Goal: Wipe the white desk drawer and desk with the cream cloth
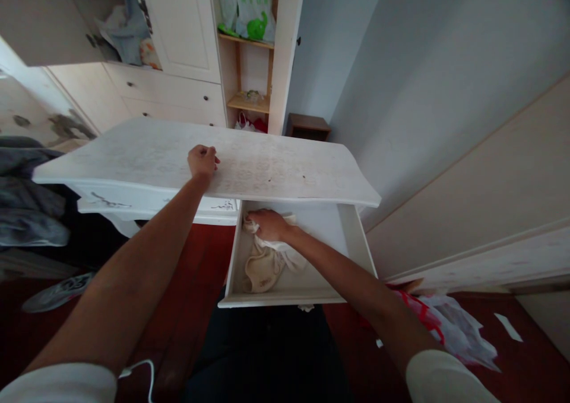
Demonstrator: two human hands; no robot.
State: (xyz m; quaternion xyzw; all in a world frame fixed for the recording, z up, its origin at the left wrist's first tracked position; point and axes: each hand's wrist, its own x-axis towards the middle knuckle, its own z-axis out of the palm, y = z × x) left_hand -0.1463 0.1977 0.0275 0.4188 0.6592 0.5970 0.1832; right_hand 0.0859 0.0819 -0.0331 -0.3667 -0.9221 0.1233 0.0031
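Note:
My left hand [202,159] rests on the top of a white desk [276,171], its fingers curled under in a loose fist with nothing visible in them. My right hand [267,225] reaches into the open white drawer [271,299] on the desk's right side and is closed on a cream cloth [262,263] that lies bunched inside. The cloth trails from under the hand toward the drawer's front. The desk top hides the drawer's back.
A white wardrobe [187,29] with open shelves and a green-printed plastic bag [249,5] stands behind the desk. A white and red plastic bag [449,326] lies on the dark red floor at right, a shoe [57,293] at left. Grey bedding [27,201] lies far left.

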